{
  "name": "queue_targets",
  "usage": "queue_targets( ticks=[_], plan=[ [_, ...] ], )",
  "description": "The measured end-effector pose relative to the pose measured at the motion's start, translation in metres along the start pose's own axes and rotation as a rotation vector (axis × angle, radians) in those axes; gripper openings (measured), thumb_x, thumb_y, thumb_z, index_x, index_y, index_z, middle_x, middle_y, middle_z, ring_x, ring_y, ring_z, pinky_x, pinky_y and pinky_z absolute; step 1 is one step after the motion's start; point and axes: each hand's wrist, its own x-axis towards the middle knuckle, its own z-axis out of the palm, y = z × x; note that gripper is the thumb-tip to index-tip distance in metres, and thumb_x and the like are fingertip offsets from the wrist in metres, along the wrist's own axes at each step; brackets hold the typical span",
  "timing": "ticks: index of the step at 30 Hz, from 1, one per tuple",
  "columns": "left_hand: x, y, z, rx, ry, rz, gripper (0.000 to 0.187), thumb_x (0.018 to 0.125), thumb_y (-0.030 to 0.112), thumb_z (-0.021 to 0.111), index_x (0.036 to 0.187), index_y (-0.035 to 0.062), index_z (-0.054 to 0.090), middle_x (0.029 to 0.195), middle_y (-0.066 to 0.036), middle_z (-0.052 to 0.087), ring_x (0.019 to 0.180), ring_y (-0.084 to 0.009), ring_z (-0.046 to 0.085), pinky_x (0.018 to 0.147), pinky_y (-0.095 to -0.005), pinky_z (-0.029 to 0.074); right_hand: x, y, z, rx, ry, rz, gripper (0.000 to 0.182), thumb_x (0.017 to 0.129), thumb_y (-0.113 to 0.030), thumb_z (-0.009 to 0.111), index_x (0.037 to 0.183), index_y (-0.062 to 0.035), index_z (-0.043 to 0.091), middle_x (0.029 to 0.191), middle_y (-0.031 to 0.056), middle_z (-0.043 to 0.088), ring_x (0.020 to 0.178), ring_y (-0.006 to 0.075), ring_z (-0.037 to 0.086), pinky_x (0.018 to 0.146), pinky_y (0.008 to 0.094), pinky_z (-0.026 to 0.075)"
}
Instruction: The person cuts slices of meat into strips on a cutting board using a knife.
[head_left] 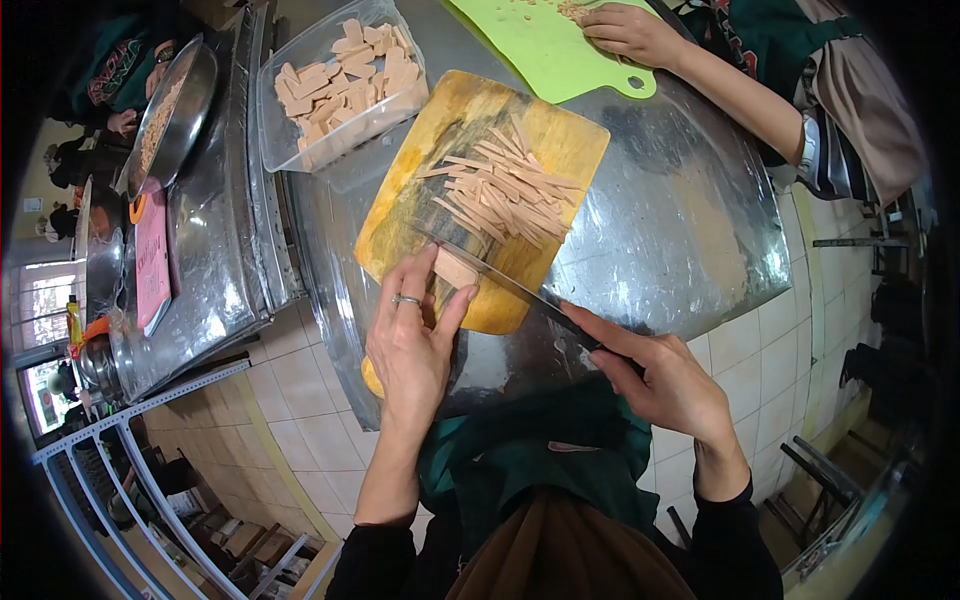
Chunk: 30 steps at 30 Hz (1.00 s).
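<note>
My left hand, with a ring on one finger, pins a pale pink, sausage-like piece between fingers and thumb. This piece lies near the close edge of a worn yellow-brown cutting board. My right hand is closed around the dark handle of a knife, index finger stretched along it. The blade slants across the board, right beside the held piece and my left fingertips. Beyond the blade spreads a loose heap of thin pink strips.
A clear plastic tub of flat pink pieces stands at the back left on the metal table. Another person's hand rests on a green cutting mat holding chopped bits. Further left are a metal bowl and a pink booklet.
</note>
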Motion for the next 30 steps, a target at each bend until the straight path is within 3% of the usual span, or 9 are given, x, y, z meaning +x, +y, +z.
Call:
queue_targets(
  ticks=[3,5,7,10,15,18,21,23,30],
  plan=[
    [-0.004,0.0,0.002,0.018,0.019,-0.013,0.052,0.083,0.021,0.086,0.128,0.004,0.067,0.118,-0.015,0.069,0.085,-0.0291,0.068,0.075,-0.0373,0.056,0.001,0.003,0.002,0.0,0.019,-0.052,0.053,0.1,-0.005,0.063,0.151,-0.0171,0.055,0.132,0.0146,0.069,0.095,0.0407,0.073,0.079,0.0434,0.059],
    [-0.004,0.002,0.002,0.0,0.009,-0.052,0.052,0.083,0.021,0.086,0.128,0.0038,0.067,0.118,-0.016,0.069,0.09,-0.0319,0.069,0.078,-0.0388,0.056,0.002,0.006,0.004,0.033,0.06,-0.096,0.054,0.098,-0.001,0.064,0.15,-0.0161,0.057,0.099,0.0179,0.069,0.071,0.0262,0.06,0.069,0.0383,0.054],
    [-0.004,-0.002,0.005,0.019,0.031,-0.018,0.053,0.082,0.02,0.086,0.129,0.0041,0.067,0.118,-0.016,0.069,0.093,-0.032,0.069,0.079,-0.0384,0.056,0.003,0.008,0.006,0.047,0.082,-0.123,0.055,0.097,0.001,0.064,0.149,-0.0158,0.058,0.085,0.0199,0.07,0.06,0.0194,0.054,0.064,0.0361,0.051],
    [-0.003,-0.002,0.005,0.016,0.031,-0.016,0.053,0.082,0.02,0.086,0.129,0.0048,0.067,0.119,-0.016,0.068,0.094,-0.0309,0.069,0.08,-0.0373,0.056,0.004,0.008,0.005,0.031,0.076,-0.116,0.057,0.096,0.001,0.064,0.15,-0.0164,0.057,0.091,0.0216,0.072,0.06,0.0226,0.058,0.065,0.037,0.052],
    [-0.003,0.004,-0.001,-0.098,-0.006,-0.104,0.056,0.08,0.016,0.088,0.131,0.006,0.067,0.119,-0.014,0.068,0.092,-0.0297,0.069,0.079,-0.0358,0.056,0.001,0.0,0.005,-0.039,0.101,-0.074,0.059,0.095,0.002,0.065,0.15,-0.0158,0.056,0.101,0.0238,0.073,0.063,0.0356,0.065,0.065,0.0367,0.053],
    [-0.005,0.007,-0.007,-0.158,0.0,-0.107,0.054,0.079,0.012,0.088,0.13,0.0065,0.068,0.12,-0.013,0.069,0.093,-0.0293,0.069,0.079,-0.0355,0.056,-0.004,0.006,0.012,-0.092,0.188,-0.19,0.061,0.1,-0.006,0.064,0.156,-0.0239,0.049,0.083,0.0125,0.073,0.058,0.0318,0.063,0.059,0.0419,0.053],
    [-0.008,-0.009,-0.008,-0.077,0.056,0.048,0.049,0.078,0.007,0.087,0.124,0.0069,0.072,0.118,-0.011,0.07,0.097,-0.0284,0.068,0.082,-0.0355,0.056,-0.014,-0.003,0.016,-0.204,0.154,-0.11,0.065,0.1,-0.007,0.064,0.158,-0.0279,0.045,0.065,0.0087,0.058,0.051,0.0256,0.055,0.053,0.0397,0.051],
    [-0.006,-0.017,-0.007,0.056,0.118,0.22,0.044,0.078,0.005,0.086,0.12,0.0072,0.075,0.117,-0.009,0.071,0.1,-0.0278,0.068,0.086,-0.0358,0.055,-0.016,-0.005,0.021,-0.239,0.156,-0.117,0.068,0.099,-0.007,0.066,0.159,-0.0314,0.044,0.063,0.0068,0.049,0.049,0.0228,0.05,0.05,0.0389,0.048],
    [-0.002,-0.024,0.001,0.001,0.097,0.238,0.038,0.074,0.005,0.088,0.11,0.0043,0.076,0.115,-0.007,0.072,0.104,-0.0287,0.068,0.09,-0.039,0.052,-0.016,-0.018,0.022,-0.36,0.083,-0.06,0.083,0.09,-0.002,0.07,0.159,-0.0393,0.042,0.069,0.0032,0.04,0.051,0.0196,0.047,0.047,0.0378,0.047]
  ],
)
